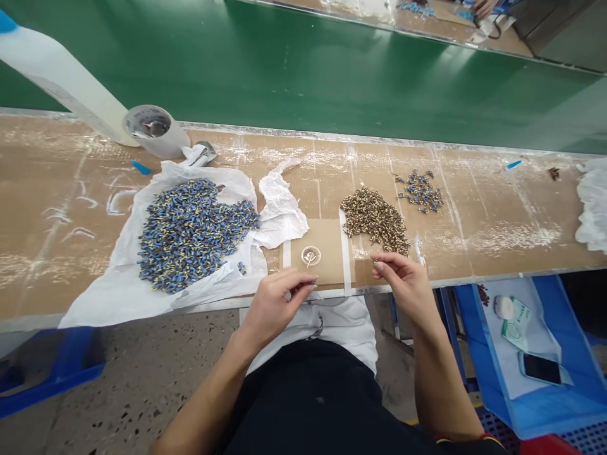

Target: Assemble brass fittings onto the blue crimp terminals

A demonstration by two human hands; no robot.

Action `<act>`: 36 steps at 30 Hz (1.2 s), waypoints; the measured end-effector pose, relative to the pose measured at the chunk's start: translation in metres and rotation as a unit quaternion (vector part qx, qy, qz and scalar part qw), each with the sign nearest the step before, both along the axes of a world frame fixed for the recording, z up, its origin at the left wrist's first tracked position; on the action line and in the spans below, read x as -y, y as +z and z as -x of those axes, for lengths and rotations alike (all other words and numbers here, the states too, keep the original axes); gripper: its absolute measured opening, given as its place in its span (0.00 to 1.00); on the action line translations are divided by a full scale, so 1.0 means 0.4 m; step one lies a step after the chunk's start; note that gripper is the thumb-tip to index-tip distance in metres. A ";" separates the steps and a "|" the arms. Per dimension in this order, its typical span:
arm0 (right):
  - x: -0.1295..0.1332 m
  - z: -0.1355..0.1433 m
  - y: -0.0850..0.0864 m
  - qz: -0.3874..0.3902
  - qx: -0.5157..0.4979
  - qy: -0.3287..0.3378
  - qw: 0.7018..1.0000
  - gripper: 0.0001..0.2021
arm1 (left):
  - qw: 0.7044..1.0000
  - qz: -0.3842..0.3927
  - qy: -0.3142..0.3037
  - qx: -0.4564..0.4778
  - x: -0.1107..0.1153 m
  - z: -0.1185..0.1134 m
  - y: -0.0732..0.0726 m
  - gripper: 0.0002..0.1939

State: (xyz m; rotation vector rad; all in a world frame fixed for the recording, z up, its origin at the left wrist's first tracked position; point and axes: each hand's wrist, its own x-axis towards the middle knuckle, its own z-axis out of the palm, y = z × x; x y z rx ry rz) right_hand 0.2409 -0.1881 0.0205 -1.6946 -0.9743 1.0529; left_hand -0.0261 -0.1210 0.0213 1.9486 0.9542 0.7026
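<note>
A brown workbench (61, 221) taped over with clear film runs in front of me, a green conveyor belt (303, 69) behind its far edge. My left hand (272, 303) hovers at the near edge, fingers curled shut on a small dark part (300, 290) I can barely make out. My right hand (403, 281), also at the near edge, pinches something tiny between thumb and forefinger, too small to name, just below the pile of brass terminals (374, 220) heaped mid-bench. Those look dull gold, hooked and tangled together; I judge them light, stiff and slippery, best picked one at a time by the tips of the fingers. Between my hands a cardboard pad (315, 253) is taped down, a small ring fixture (311, 255) on it. Toward the left lies a white plastic bag (109, 278) spread flat under a large heap of blue sleeves (190, 234), which seem soft and light. A smaller cluster of finished blue pieces (421, 189) sits just past the brass pile, near the far edge. A tape roll (154, 129) stands at the far left edge
</note>
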 end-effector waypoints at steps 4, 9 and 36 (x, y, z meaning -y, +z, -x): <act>-0.001 0.074 0.036 -0.025 -0.101 0.013 0.994 0.09 | 0.999 -0.032 -0.022 -0.006 0.013 -0.035 0.051 0.05; -0.004 0.123 0.081 -0.033 -0.123 0.049 0.991 0.08 | 0.994 -0.095 -0.027 -0.036 0.005 -0.065 0.092 0.04; -0.033 0.133 0.225 -0.040 -0.038 0.135 0.989 0.07 | 0.924 -0.302 -0.075 -0.223 -0.005 -0.076 0.234 0.11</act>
